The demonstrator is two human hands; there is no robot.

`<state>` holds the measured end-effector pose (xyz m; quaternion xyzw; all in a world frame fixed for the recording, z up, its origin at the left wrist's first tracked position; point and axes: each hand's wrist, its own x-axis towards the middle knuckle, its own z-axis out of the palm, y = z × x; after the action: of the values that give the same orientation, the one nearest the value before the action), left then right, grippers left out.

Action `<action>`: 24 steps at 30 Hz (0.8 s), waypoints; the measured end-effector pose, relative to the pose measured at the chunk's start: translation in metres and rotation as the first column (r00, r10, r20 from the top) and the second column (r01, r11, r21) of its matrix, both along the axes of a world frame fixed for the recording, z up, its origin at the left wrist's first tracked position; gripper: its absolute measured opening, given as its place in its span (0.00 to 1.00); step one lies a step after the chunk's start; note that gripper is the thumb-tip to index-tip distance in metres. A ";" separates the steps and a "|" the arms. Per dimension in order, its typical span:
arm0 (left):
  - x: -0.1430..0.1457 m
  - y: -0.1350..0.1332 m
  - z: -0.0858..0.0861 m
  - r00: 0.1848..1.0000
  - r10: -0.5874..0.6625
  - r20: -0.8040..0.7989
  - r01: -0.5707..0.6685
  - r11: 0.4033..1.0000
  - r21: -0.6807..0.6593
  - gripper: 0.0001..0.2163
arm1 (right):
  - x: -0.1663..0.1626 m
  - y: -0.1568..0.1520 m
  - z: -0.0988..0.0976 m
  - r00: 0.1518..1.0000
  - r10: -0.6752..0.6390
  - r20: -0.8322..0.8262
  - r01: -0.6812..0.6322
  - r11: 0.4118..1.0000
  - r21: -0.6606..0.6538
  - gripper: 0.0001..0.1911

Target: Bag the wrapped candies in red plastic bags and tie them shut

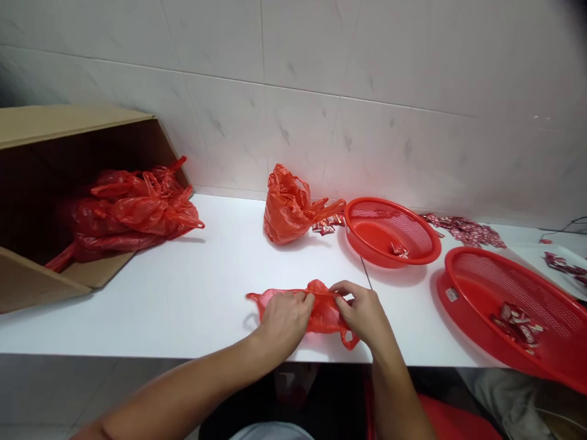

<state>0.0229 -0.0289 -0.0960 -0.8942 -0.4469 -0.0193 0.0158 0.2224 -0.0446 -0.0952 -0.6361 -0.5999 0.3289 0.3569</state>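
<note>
Here, my left hand (283,319) and right hand (362,315) both pinch the red bag (321,313) flat on the counter (206,293) near edge (baskets sit right), each grip closed on its plastic.

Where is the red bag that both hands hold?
Head view: the red bag lies at the centre front of the white table, between the left hand and right hand.
</note>
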 end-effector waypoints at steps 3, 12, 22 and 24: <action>-0.001 0.012 0.006 0.983 0.018 -0.185 -0.025 0.999 -0.031 0.20 | 0.015 0.003 0.000 0.994 0.027 0.109 -0.019 0.997 -0.071 0.14; 0.014 0.047 -0.008 0.931 -0.050 -0.361 0.015 0.995 -0.100 0.33 | -0.004 -0.034 0.054 0.990 0.104 0.095 -0.136 0.879 0.456 0.11; -0.014 0.044 -0.031 0.903 -0.422 -0.073 0.421 0.906 -0.032 0.16 | -0.022 0.037 -0.029 0.870 0.138 0.474 -0.052 0.981 -0.189 0.27; -0.015 0.041 -0.025 0.870 -0.492 -0.022 0.492 0.870 -0.021 0.15 | -0.008 0.040 -0.031 0.809 0.210 0.549 -0.048 0.954 -0.296 0.30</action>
<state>0.0080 0.0122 -0.1205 -0.9788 -0.2046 -0.0075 0.0097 0.2142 -0.0050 -0.1259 -0.7050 -0.6714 0.2235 0.0468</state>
